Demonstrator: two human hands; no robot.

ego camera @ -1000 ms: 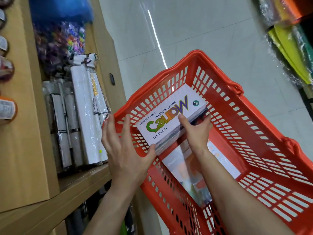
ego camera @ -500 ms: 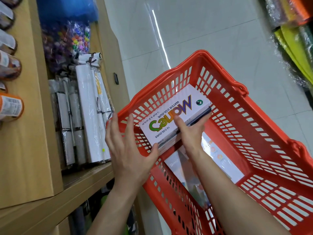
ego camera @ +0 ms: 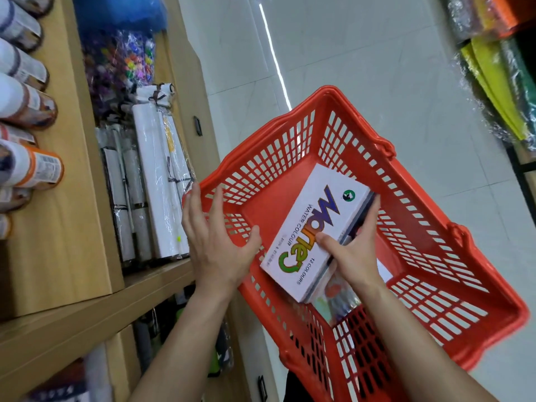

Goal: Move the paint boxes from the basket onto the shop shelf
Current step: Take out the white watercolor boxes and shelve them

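Red basket (ego camera: 435,250) now holds the paint box (ego camera: 313,233) lower, right hand (ego camera: 352,253) clamping its edge, left hand (ego camera: 217,245) spread empty; lift unfinished.

Single head-worn wide-angle view, looking steeply down, tilted. Close range: both forearms enter from lower edge. Red slotted plastic basket (ego camera: 412,250) fills centre and lower right; light wooden shop shelf (ego camera: 95,297) along left; pale tiled floor (ego camera: 362,68) upper centre.

- It was a stationery or craft shop.
- Wooden shelving (ego camera: 95,300) held wrapped paper rolls (ego camera: 153,184) and labelled bottles (ego camera: 32,169).
- A red shopping basket (ego camera: 420,256) sat over a tiled aisle floor (ego camera: 377,68).
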